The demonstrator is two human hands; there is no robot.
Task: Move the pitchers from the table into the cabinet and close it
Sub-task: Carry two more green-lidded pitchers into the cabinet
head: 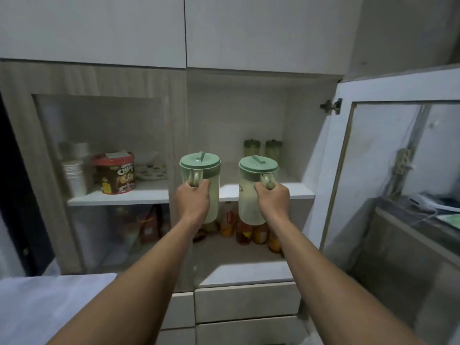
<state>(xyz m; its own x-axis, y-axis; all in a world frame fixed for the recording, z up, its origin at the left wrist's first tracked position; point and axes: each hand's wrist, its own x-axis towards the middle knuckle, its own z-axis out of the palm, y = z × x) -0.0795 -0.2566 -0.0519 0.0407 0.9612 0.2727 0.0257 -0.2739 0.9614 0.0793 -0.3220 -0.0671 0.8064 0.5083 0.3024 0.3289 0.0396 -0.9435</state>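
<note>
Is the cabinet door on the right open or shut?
Open. The right cabinet door is swung out on its hinge, leaving the shelf exposed.

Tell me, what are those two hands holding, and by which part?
Each hand grips a translucent green-lidded plastic pitcher by its handle: left hand the left pitcher, right hand the right pitcher.

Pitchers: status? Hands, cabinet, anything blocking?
Left hand and right hand each shut on a green-lidded plastic pitcher, left one, right one, held before the shelf. Glass cabinet door open. Two green tumblers at back.
</note>
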